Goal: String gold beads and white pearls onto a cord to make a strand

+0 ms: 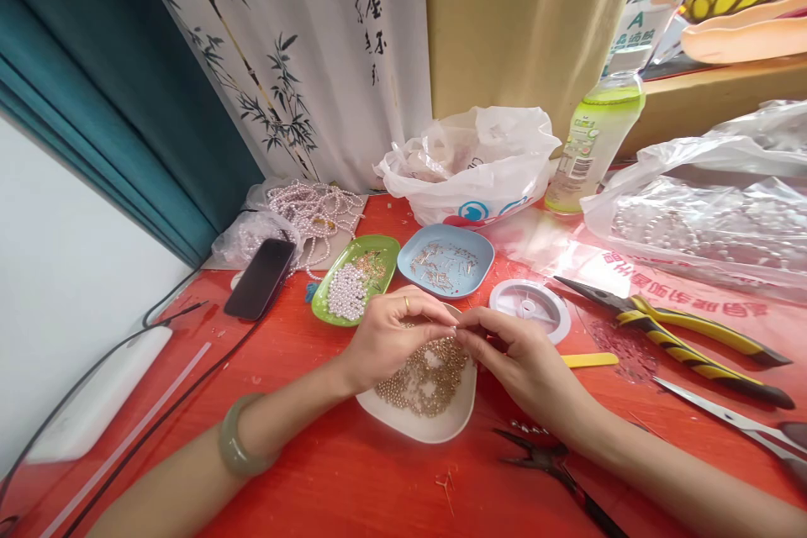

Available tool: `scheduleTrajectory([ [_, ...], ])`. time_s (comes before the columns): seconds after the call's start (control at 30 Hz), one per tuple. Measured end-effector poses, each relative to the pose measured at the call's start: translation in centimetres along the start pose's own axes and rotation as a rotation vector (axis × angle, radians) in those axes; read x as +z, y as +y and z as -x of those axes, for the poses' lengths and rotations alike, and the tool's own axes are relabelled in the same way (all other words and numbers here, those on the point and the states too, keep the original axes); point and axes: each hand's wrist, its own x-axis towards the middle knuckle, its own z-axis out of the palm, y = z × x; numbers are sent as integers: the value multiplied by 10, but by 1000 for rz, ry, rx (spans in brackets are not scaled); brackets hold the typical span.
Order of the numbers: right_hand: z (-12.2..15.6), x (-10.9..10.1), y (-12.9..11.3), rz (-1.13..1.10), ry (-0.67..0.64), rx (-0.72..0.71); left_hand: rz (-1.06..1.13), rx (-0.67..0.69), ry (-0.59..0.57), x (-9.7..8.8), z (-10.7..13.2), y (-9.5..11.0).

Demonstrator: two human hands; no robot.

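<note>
My left hand [392,332], wearing a ring and a bangle, is pinched closed over a white dish [435,430] of gold beads. Its fingertips meet those of my right hand [520,349], which is pinched as well. A tiny pale bit shows between the fingertips, too small to name. Behind my left hand lies a green dish [320,308] with white pearl beads [346,292] and small gold pieces. Beside it a blue dish [480,254] holds short metal pins. A spool of clear line [530,308] lies just beyond my right hand.
To the right lie yellow-black long-nose pliers [661,328], scissors [725,414] and a yellow stick [589,360]. Small pliers [542,458] rest under my right forearm. Behind stand a plastic bag [466,176] and a bottle [596,134]. A phone [260,277] and bead strands [315,210] are at left.
</note>
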Motion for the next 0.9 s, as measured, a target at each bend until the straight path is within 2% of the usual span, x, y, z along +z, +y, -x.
scheduleTrajectory([
  [0.63,0,0,0,-7,-9,12,36,-35,-5,1,0,1],
  [0.9,1,0,2,-16,14,11,-1,6,-8,0,0,1],
])
